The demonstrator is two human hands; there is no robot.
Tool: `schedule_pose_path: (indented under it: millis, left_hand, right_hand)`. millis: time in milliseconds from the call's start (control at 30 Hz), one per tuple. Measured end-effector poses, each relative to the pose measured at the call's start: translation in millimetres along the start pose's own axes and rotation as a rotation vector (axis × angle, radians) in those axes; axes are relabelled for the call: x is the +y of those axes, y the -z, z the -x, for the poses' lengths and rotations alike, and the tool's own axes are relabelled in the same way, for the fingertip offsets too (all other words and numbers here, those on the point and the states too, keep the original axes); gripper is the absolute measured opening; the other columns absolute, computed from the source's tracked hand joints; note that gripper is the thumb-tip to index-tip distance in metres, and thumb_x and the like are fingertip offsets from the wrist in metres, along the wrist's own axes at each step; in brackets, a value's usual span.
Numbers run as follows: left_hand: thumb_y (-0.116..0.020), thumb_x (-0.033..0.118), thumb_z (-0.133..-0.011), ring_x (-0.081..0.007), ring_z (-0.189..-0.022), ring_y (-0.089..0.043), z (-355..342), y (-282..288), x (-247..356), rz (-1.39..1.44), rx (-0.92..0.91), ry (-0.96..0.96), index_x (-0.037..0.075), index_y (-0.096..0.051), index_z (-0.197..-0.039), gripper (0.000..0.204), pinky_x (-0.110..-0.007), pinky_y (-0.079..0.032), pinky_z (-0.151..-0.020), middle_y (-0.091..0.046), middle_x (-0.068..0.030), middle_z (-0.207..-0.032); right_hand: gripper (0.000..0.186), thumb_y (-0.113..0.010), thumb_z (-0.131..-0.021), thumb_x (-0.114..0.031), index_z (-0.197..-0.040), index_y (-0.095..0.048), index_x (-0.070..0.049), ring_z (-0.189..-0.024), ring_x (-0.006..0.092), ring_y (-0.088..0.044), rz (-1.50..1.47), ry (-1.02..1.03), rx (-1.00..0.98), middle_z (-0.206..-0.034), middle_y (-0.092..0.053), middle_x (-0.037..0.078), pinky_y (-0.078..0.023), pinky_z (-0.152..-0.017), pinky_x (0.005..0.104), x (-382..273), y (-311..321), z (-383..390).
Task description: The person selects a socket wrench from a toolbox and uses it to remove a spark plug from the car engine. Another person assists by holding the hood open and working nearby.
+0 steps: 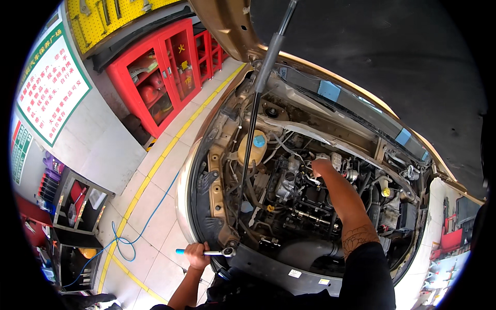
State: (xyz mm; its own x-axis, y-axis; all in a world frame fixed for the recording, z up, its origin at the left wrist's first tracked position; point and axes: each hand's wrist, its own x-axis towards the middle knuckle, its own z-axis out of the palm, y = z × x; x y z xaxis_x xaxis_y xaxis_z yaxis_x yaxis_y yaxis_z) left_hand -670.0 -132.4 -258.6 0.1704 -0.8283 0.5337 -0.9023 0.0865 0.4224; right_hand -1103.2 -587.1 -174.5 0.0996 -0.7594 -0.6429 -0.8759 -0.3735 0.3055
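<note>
Fingers of the left hand (198, 256) are closed round the ratchet wrench (228, 252) at seven o'clock, its head pointing toward three. Over at three o'clock, the right hand (322, 167) reaches into the engine (310, 199); I can't tell whether it's gripping anything.

1. The head view looked out from your own head, from the left of two fisheye cameras worn side by side.
2. It faced down and forward over the engine (305, 196), near enough that both your hands showed: the right hand (323, 168) right of centre, the left hand (197, 256) low and left of centre.
3. It took in the red cabinet (163, 64) upper left and the raised hood (372, 57) upper right.
4. Its far right rim seemed too squeezed to read surely.
</note>
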Motion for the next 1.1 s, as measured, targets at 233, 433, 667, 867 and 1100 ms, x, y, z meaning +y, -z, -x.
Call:
schedule_pose_path:
  millis: [233,433,667,867,1100]
  left_hand:
    - [-0.069,0.007,-0.083,-0.0335,-0.049,-0.047,1,1,2,0.011,-0.016,-0.004,0.01,-0.039,-0.06,0.038,-0.046,-0.033,-0.05,-0.044,-0.0113,-0.056]
    - [-0.069,0.007,-0.083,-0.0338,-0.049,-0.047,-1,1,3,-0.001,-0.018,0.002,0.01,-0.039,-0.06,0.038,-0.046,-0.033,-0.05,-0.044,-0.0113,-0.055]
    - [-0.069,0.007,-0.083,-0.0337,-0.049,-0.047,1,2,1,-0.012,-0.023,0.002,0.01,-0.04,-0.059,0.038,-0.046,-0.033,-0.05,-0.044,-0.0112,-0.055]
    - [-0.069,0.007,-0.083,-0.0331,-0.049,-0.047,-3,1,2,-0.012,-0.017,-0.004,0.01,-0.04,-0.06,0.037,-0.046,-0.033,-0.05,-0.044,-0.0108,-0.055]
    - [-0.069,0.007,-0.083,-0.0331,-0.048,-0.048,1,-2,0,-0.015,-0.024,-0.016,0.01,-0.04,-0.06,0.037,-0.046,-0.033,-0.05,-0.045,-0.011,-0.055]
  right_hand:
    - [0.011,-0.072,-0.089,-0.014,-0.096,-0.08,-0.016,-0.095,0.0288,-0.072,0.479,0.232,0.174,-0.098,-0.075,0.004,-0.06,-0.069,0.0442,-3,-23,7]
    - [0.009,-0.072,-0.088,-0.017,-0.086,-0.08,-0.02,-0.091,0.0254,-0.074,0.716,0.318,0.387,-0.089,-0.077,-0.001,-0.058,-0.065,0.0429,-11,-30,23]
    - [0.012,-0.072,-0.09,-0.019,-0.099,-0.08,-0.02,-0.099,0.0262,-0.072,0.424,0.172,0.153,-0.104,-0.076,0.001,-0.06,-0.071,0.0449,-16,-21,10]
    - [0.019,-0.072,-0.09,-0.015,-0.108,-0.078,-0.018,-0.099,0.0297,-0.072,0.178,0.01,0.154,-0.106,-0.075,0.005,-0.059,-0.079,0.0448,-5,-17,-7]
    - [0.011,-0.072,-0.086,-0.014,-0.092,-0.081,-0.017,-0.096,0.0281,-0.074,0.506,0.288,0.321,-0.098,-0.077,0.005,-0.059,-0.075,0.0423,3,-27,18]
